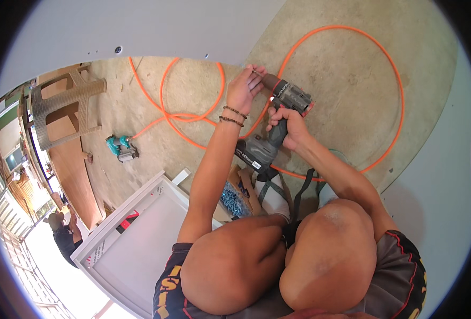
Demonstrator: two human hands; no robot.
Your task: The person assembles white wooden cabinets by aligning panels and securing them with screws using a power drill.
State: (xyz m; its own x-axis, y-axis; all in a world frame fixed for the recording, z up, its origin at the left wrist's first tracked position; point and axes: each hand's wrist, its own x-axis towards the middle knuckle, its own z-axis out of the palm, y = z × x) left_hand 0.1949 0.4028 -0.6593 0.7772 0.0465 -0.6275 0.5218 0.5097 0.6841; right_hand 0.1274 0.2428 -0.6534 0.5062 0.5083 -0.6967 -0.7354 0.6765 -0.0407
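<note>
A grey and black cordless drill [295, 99] points up and to the left in front of my knees. Its pistol grip is wrapped by my right hand [294, 129], which holds the drill up. My left hand [240, 94], with beaded bracelets at its wrist, is at the drill's front end. Its thumb and fingertips come together around the tip, close to the edge of a pale panel [155, 26]. Whatever small piece sits between those fingertips is too small to tell. The battery [250, 154] at the drill's base hangs near my feet.
An orange air hose [402, 101] loops over the concrete floor to a teal nail gun [120, 147]. Beside my feet, a cardboard box [251, 192] holds blue screws. A pale drawer-like frame [123, 204] lies to the left. Farther off are a plastic stool [70, 103] and another person [64, 234].
</note>
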